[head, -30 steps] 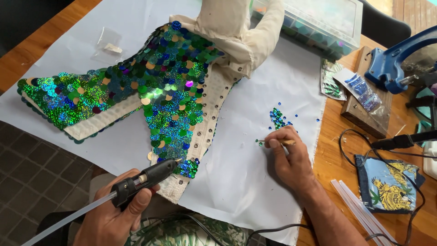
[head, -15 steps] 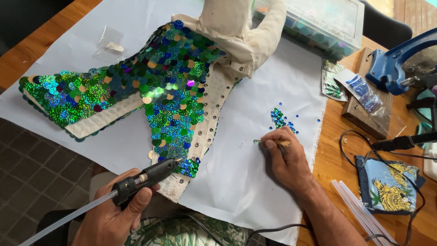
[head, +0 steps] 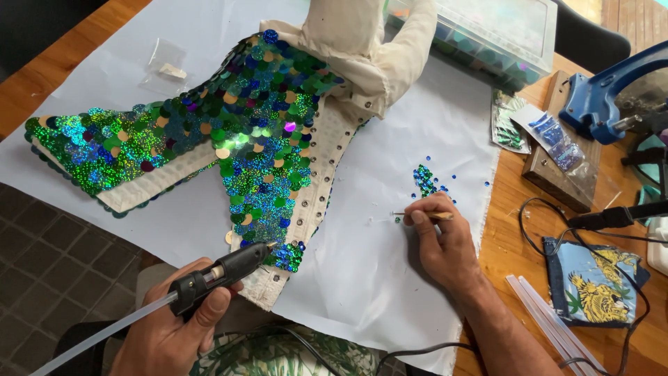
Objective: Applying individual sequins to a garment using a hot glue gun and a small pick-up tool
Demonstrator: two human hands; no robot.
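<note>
While over white sheet (head: 390, 278): L fingers (head: 209, 306) round glue gun (head: 223, 268), R fingers (head: 417, 219) pinching thin stick (head: 424, 215) nr sequins (head: 426, 181)

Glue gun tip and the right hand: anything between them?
Head view: only bare white cloth lies between the glue gun tip and the right hand. The loose sequins sit beyond the hand.

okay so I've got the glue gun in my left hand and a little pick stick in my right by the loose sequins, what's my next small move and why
Probably touch the stick in your right hand to one loose sequin from the pile and carry it to the boot. The glue gun in your left hand already points at the lower sequined edge, beside bare cream fabric.
</note>
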